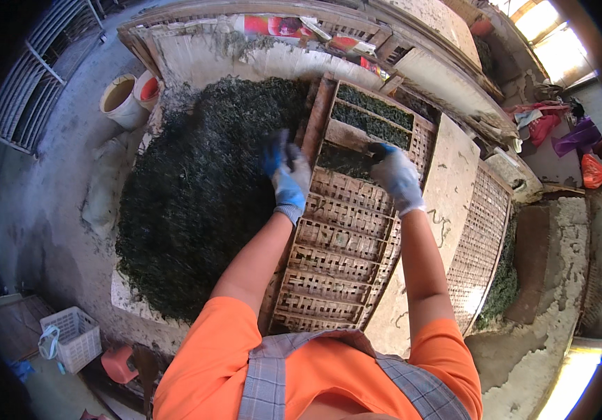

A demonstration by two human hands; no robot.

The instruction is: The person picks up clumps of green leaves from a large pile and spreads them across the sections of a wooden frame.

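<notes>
A large heap of dark green, wet-looking leafy strands point(196, 182) lies to the left of a wooden frame point(320, 119) set over a woven slatted mat point(336, 245). The frame's far sections hold a layer of the same green strands point(374, 108). My left hand point(288, 178), in a grey and blue glove, is over the heap's right edge beside the frame; motion blurs its fingers. My gloved right hand point(399, 178) is above the third section, fingers closed at the right end of a flat wooden strip point(350, 134). The nearer sections show bare mat.
Right of the frame lie a pale board point(448, 168) and another woven mat point(479, 224). Two buckets point(122, 101) stand beyond the heap at the left. A white plastic basket point(77, 339) and a red container point(119, 364) are at the near left. Metal racks point(42, 70) stand far left.
</notes>
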